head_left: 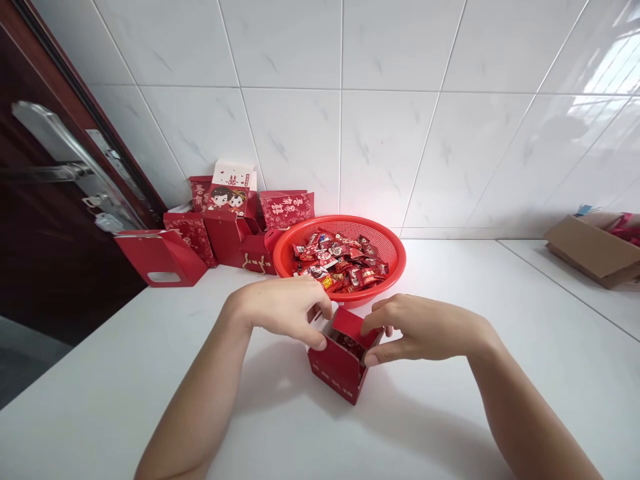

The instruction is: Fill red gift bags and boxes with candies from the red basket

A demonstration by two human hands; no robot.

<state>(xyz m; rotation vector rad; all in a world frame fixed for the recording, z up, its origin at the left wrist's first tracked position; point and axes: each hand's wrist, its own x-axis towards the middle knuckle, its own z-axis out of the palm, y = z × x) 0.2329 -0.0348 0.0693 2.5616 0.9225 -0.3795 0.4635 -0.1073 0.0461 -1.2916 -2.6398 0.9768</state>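
Observation:
A small red gift box [334, 373] stands on the white table in front of me, its top flaps raised and part of its dark inside showing. My left hand [285, 310] grips the box's left edge, thumb on the near wall and fingers behind a white flap. At the right side, my right hand [413, 330] has its thumb on the near corner and its fingers on a red flap. Just behind the box is a red plastic basket [399, 267] holding many wrapped candies [345, 260]. What lies deep in the box cannot be made out.
Several red boxes [175, 257], some with printed figures, stand against the tiled wall [290, 140] at the back left. A dark door with a metal handle [75, 170] borders the left side. On the far right sits an open cardboard box [590, 250].

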